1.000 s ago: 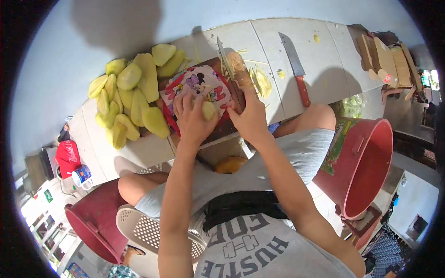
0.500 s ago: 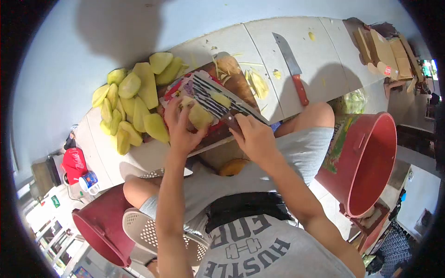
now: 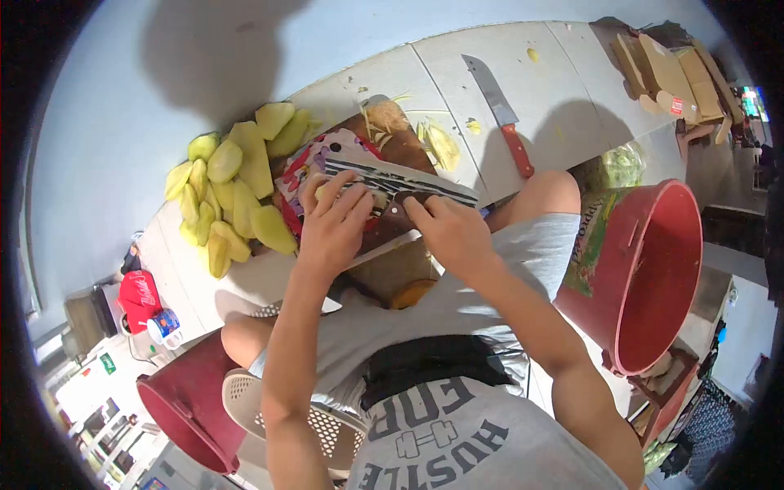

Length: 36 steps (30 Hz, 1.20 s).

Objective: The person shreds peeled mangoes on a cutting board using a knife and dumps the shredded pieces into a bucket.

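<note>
My right hand (image 3: pixel 454 235) is wrapped round the brown riveted handle of a knife (image 3: pixel 395 214); its blade is mostly hidden near my left hand. My left hand (image 3: pixel 333 224) curls over a pale yellow-green fruit piece (image 3: pixel 380 198), largely covered by the fingers. Both hands work close together over a red-and-white floral cloth (image 3: pixel 343 140) and a black-and-white striped strip (image 3: pixel 416 177). Beneath these lies a brown wooden board (image 3: pixel 406 152). To the left of my left hand, peeled green fruits, like mangoes (image 3: pixel 225 162), are piled on the tiled surface.
A large knife with a red handle (image 3: pixel 514 151) lies on the tiles (image 3: pixel 445 65) at right. Fruit slices (image 3: pixel 442 147) sit by the board. Red tubs (image 3: pixel 600 290) stand on both sides of my legs. A blue mug (image 3: pixel 166 325) and cardboard (image 3: pixel 665 73) lie farther out.
My left hand has turned and closed down over the fruit piece, which showed more openly before. The knife and striped strip have tilted flatter, and my right hand has shifted slightly right.
</note>
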Motion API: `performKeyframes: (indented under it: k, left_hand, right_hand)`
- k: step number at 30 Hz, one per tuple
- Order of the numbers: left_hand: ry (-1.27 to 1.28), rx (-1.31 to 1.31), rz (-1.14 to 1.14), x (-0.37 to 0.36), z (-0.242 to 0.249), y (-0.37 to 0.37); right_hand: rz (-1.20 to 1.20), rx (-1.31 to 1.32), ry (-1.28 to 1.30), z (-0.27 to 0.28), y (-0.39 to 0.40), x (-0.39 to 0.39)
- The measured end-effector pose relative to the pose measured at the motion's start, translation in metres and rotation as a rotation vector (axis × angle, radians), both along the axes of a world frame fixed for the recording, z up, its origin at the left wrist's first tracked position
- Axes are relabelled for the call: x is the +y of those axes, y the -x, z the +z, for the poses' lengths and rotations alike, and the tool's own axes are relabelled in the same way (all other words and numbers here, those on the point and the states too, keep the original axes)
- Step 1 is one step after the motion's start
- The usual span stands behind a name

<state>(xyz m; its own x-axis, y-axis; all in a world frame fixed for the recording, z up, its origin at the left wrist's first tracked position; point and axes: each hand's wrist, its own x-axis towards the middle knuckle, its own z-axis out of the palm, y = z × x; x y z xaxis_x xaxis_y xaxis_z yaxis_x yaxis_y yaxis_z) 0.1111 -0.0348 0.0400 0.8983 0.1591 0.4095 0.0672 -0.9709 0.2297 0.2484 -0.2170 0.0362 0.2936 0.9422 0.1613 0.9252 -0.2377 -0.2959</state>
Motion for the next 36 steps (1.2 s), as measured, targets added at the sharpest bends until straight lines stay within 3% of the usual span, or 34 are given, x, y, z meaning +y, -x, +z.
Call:
performKeyframes:
  k: [6, 9, 11, 15, 17, 21, 23, 27, 29, 36]
  left_hand:
    - [0.075, -0.126, 0.002, 0.013, -0.003, 0.003]
    - [0.254, -0.125, 0.150, 0.036, -0.009, -0.005]
    - [0.342, -0.015, 0.311, 0.053, -0.014, -0.016]
    - [0.306, 0.174, 0.234, 0.075, -0.031, -0.034]
    - [0.388, 0.431, 0.229, 0.078, -0.039, -0.040]
    - [0.318, 0.418, 0.167, 0.079, -0.046, -0.039]
    - [0.280, 0.594, 0.166, 0.081, -0.040, -0.036]
    - [0.121, 0.512, 0.226, 0.045, -0.039, -0.019]
    - [-0.005, 0.346, 0.253, 0.025, -0.046, -0.008]
    - [0.147, 0.148, 0.317, 0.014, -0.076, 0.004]
  right_hand:
    - [-0.121, -0.024, -0.007, -0.009, -0.023, 0.003]
    - [-0.263, 0.132, 0.008, -0.013, -0.039, 0.004]
    - [-0.295, 0.183, -0.014, -0.016, -0.047, 0.003]
    - [-0.377, 0.303, -0.025, -0.021, -0.049, -0.001]
    - [-0.373, 0.314, -0.036, -0.024, -0.048, -0.005]
    - [-0.361, 0.360, -0.077, -0.029, -0.047, -0.008]
    - [-0.365, 0.373, -0.058, -0.028, -0.047, -0.008]
    - [-0.382, 0.411, -0.002, -0.025, -0.045, -0.003]
    - [-0.378, 0.419, -0.009, -0.026, -0.044, -0.003]
    - [-0.374, 0.439, 0.033, -0.025, -0.038, -0.005]
